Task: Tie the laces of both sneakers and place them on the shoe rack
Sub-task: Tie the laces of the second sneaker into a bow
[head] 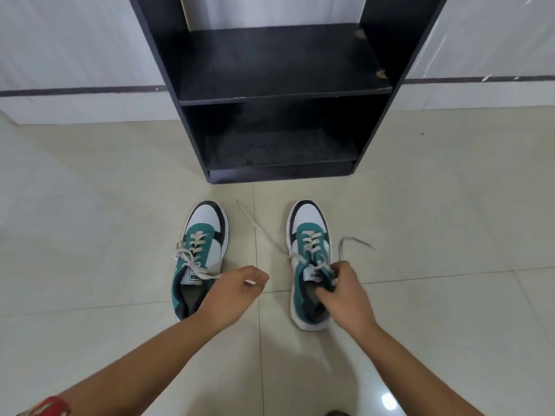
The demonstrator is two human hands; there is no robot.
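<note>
Left sneaker (199, 256): teal, white and dark navy, white sole, cream laces; it stands on the floor (90, 235) with its toe toward the shoe rack (270, 94). Its laces look knotted over the tongue, with loops lying to the left and 1 end trailing right.

Right sneaker (310, 262): same colours, parallel to the left one and apart from it, toe toward the rack. Its laces are untied.

Right sneaker's laces: 1 end (261, 232) runs long across the floor between the 2 shoes; the other end (354, 241) arches up and out to the right.

Left hand (234, 292): it hangs between the 2 shoes, over the heel side of the left sneaker. Its fingers (258, 279) are curled loosely, tips near each other, and the trailing lace end of the left sneaker reaches the hand; I cannot tell whether it is pinched.

Right hand (345, 295): it sits on the right sneaker at the tongue and collar. Its fingers (336, 273) are bunched together, clamped on the lace at the top eyelets.

Shoe rack: black, 2 open shelves, standing on the floor against a pale wall, just beyond the toes of both shoes.

Left wrist: a red band (48, 408) shows at the bottom edge.
</note>
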